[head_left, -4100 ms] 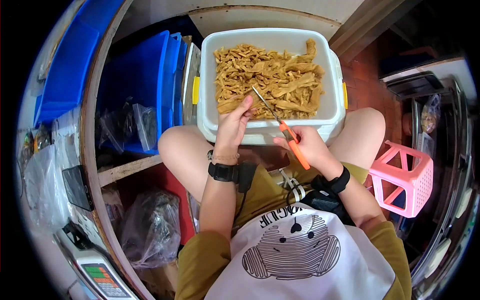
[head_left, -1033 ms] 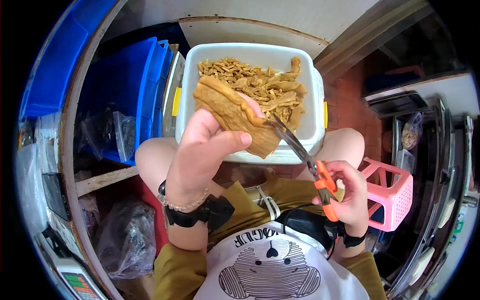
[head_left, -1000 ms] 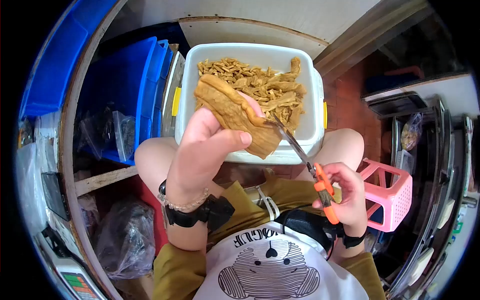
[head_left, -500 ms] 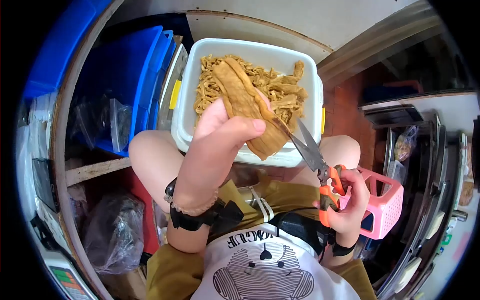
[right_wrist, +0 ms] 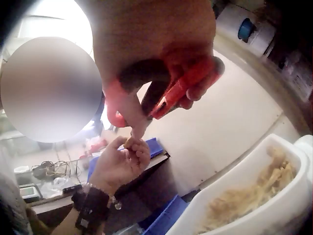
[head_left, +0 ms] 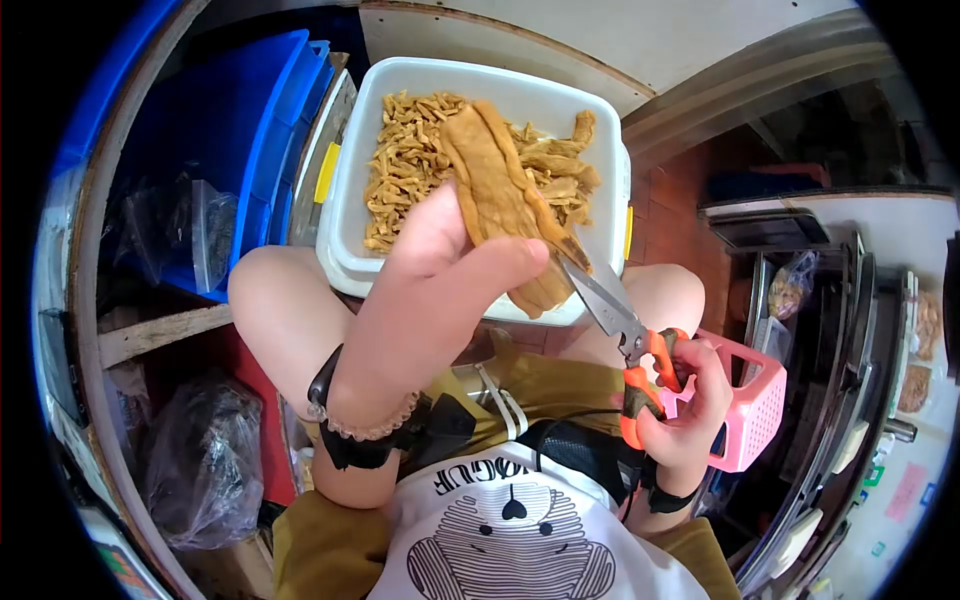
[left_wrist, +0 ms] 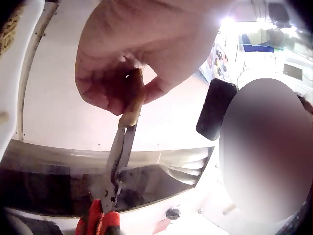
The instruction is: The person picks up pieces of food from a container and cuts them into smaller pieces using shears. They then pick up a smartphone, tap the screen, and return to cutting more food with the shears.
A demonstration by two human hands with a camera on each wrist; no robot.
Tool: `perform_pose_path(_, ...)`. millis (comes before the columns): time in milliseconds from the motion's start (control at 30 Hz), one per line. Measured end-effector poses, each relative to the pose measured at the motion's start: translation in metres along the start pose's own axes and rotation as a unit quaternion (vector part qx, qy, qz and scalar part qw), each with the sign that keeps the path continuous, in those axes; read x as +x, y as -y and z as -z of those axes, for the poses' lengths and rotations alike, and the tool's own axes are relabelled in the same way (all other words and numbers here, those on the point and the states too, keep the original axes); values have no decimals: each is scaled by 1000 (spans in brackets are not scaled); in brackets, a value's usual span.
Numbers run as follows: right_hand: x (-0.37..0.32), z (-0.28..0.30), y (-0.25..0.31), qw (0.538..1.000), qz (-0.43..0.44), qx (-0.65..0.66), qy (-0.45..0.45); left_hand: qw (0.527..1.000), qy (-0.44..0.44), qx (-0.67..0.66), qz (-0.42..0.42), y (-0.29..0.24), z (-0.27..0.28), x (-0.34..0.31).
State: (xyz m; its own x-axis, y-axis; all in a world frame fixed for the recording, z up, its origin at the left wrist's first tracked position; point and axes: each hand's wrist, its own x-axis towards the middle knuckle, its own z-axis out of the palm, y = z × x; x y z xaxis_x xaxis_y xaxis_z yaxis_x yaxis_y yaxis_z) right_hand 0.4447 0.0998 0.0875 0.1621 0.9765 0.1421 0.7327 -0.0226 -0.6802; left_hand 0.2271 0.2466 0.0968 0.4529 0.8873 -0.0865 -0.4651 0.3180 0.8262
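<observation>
My left hand [head_left: 440,265] is raised above my lap and grips a long tan strip of dried food [head_left: 502,195] between thumb and fingers. In the left wrist view the same strip [left_wrist: 131,111] sticks out below the left hand [left_wrist: 142,44], with the scissor blades [left_wrist: 120,152] closed on its end. My right hand [head_left: 680,400] grips the orange-handled scissors [head_left: 630,345], whose blades reach up to the strip's lower right edge. In the right wrist view the orange handles [right_wrist: 176,93] sit in the right hand [right_wrist: 156,54]. Beyond lies a white tub [head_left: 352,170] with several cut strips [head_left: 405,165].
Blue crates [head_left: 230,130] stand left of the tub. A pink plastic stool [head_left: 750,400] is by my right knee. A grey plastic bag [head_left: 200,460] lies at the lower left. Metal shelving [head_left: 870,330] runs along the right.
My left hand lifted a long strip out of the tub and turned it more upright. The scissors opened half a second ago and their blades have now closed on the strip's lower edge.
</observation>
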Motion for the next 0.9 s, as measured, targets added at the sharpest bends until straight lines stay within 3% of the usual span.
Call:
perform_pose_path(333, 3, 2, 10, 996, 59, -66, -16, 998, 46, 19, 42, -4, 6, 0)
perform_pose_path(467, 3, 1, 7, 992, 80, -97, -32, 999, 11, -30, 23, 7, -2, -1)
perform_pose_path(567, 1, 2, 10, 994, 40, -104, -19, 998, 0, -60, 14, 12, -4, -1)
perform_pose_path(900, -7, -3, 7, 990, 49, -133, -14, 997, -11, -74, 13, 15, -4, 3)
